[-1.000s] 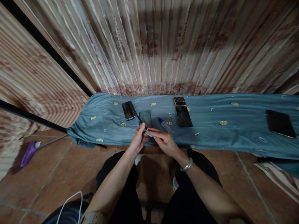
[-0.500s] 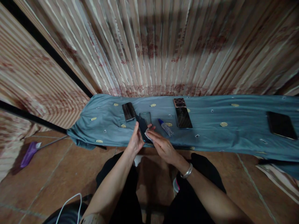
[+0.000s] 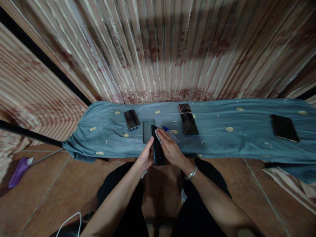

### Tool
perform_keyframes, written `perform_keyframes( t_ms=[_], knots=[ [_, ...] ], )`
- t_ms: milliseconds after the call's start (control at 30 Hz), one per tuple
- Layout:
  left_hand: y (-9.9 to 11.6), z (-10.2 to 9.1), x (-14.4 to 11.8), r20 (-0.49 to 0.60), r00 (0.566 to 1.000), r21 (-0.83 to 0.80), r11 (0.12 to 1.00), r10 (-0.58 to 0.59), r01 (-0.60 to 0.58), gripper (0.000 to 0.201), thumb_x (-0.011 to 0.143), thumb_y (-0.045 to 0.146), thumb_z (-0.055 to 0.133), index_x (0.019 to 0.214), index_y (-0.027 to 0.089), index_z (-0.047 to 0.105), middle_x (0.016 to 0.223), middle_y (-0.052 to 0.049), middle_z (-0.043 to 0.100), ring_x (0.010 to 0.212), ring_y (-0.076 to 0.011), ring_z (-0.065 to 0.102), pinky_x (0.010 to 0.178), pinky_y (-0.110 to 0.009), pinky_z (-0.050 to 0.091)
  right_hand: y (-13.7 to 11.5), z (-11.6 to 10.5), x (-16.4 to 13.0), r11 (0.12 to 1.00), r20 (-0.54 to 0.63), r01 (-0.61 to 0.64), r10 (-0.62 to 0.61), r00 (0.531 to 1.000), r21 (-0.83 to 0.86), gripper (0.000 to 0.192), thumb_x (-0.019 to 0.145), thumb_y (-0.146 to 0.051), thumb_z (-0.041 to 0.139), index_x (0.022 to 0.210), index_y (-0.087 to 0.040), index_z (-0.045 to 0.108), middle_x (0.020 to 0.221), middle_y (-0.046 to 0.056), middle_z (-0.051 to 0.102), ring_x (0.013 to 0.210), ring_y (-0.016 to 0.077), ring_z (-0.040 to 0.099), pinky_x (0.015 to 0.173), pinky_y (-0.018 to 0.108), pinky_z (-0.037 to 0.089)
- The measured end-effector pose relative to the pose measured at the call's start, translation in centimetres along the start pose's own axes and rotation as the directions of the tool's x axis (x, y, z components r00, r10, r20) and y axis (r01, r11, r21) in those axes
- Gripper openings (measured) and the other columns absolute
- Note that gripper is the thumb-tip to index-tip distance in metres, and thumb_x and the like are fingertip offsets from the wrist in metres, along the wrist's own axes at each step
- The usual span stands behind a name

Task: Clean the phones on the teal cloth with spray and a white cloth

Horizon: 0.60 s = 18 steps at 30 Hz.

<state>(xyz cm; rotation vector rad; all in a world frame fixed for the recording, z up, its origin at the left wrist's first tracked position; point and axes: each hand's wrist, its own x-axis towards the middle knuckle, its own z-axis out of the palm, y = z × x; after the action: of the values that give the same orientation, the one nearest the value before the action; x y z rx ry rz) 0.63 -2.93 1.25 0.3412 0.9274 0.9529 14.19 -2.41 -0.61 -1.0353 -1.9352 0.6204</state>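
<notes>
My left hand [image 3: 146, 156] grips a dark smartphone [image 3: 158, 152] by its left edge, held tilted above the near edge of the cloth-covered bench. My right hand [image 3: 171, 146] presses a small white wipe [image 3: 157, 132] against the phone's upper right side, its fingers closed over most of the wipe. Behind the phone lies a clear phone case [image 3: 147, 132], partly covered. A clear spray bottle with a blue cap [image 3: 166, 128] rests beyond my right fingers, which hide part of it.
On the blue patterned cloth [image 3: 217, 144] lie a folded dark phone [image 3: 131, 119] at left, a long dark flip phone [image 3: 189, 123] right of centre and a black tablet-like device [image 3: 284, 127] far right. A striped curtain [image 3: 158, 49] hangs behind. A purple broom [image 3: 19, 171] lies on the floor.
The phone has come nearer to my body and turned more edge-on. My right hand with the wipe has moved up along it. More of the clear case shows. The whole view has shifted slightly.
</notes>
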Motion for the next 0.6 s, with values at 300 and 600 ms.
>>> perform_keyframes(
  t_ms=[300,600],
  knots=[
    [-0.9,0.2,0.0,0.061,0.998,0.041,0.999,-0.012,0.01,0.036,0.074,0.043,0.074,0.098,0.015,0.072,0.095,-0.008,0.076,0.099,-0.0253,0.069,0.089,-0.034,0.053,2.3,1.2,1.1,0.982,-0.104,-0.175,0.182,0.978,0.07,0.051,0.096,-0.025,0.033,0.147,-0.023,0.041,0.149,0.004,0.047,0.139,0.0175,0.042,0.119,0.043,0.031],
    [-0.1,-0.3,0.6,-0.045,0.996,0.049,0.996,0.074,-0.072,0.031,0.071,0.042,0.076,0.085,0.014,0.072,0.08,-0.007,0.075,0.089,-0.0247,0.071,0.082,-0.033,0.054,2.3,1.5,0.6,0.953,-0.073,-0.288,0.295,0.953,0.097,0.048,0.094,-0.027,0.04,0.14,-0.018,0.052,0.14,0.011,0.057,0.13,0.0234,0.053,0.115,0.045,0.035]
  ],
)
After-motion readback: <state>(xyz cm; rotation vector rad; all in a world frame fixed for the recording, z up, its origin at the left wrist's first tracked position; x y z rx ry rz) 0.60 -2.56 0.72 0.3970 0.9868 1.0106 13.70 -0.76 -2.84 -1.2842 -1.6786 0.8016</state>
